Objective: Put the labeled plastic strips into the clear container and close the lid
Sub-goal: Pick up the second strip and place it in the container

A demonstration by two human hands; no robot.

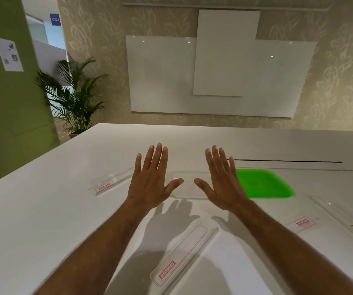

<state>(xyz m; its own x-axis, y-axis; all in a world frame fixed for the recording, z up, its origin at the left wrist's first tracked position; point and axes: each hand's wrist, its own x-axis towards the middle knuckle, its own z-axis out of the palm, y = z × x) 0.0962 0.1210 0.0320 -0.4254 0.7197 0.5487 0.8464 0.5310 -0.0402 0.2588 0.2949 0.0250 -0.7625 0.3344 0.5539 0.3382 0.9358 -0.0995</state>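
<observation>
Left hand (150, 184): held flat in the middle of the frame, palm down, fingers spread, the grip open and nothing held

Right hand (224, 184): held flat just right of the left hand, palm down, fingers spread, the grip open and nothing held

Thumbs: pointed toward each other with a small gap between them; whether the hands touch anything below cannot be told

Clear container (190, 185): seen faintly in the centre of the frame, on the desk behind and between the two hands, partly hidden by them; its contents cannot be told

Green lid (264, 184): lying flat on the desk right of centre, just beside the right hand, apart from the container's top

Near strip (182, 252): a clear plastic strip with a red label, laid diagonally in the lower middle of the frame, between the two forearms

Left strip (111, 180): a clear labeled strip laid at the middle left, near the left hand, on the desk

Right strips (341, 218): clear strips with red labels laid at the lower right edge of the frame, beside the right forearm; their exact number cannot be told

Desk (43, 209): a white surface carrying every item

Whiteboards (213, 77): mounted on the patterned wall in the upper middle

Plant (73, 96): stood at the upper left, beside a green wall
</observation>
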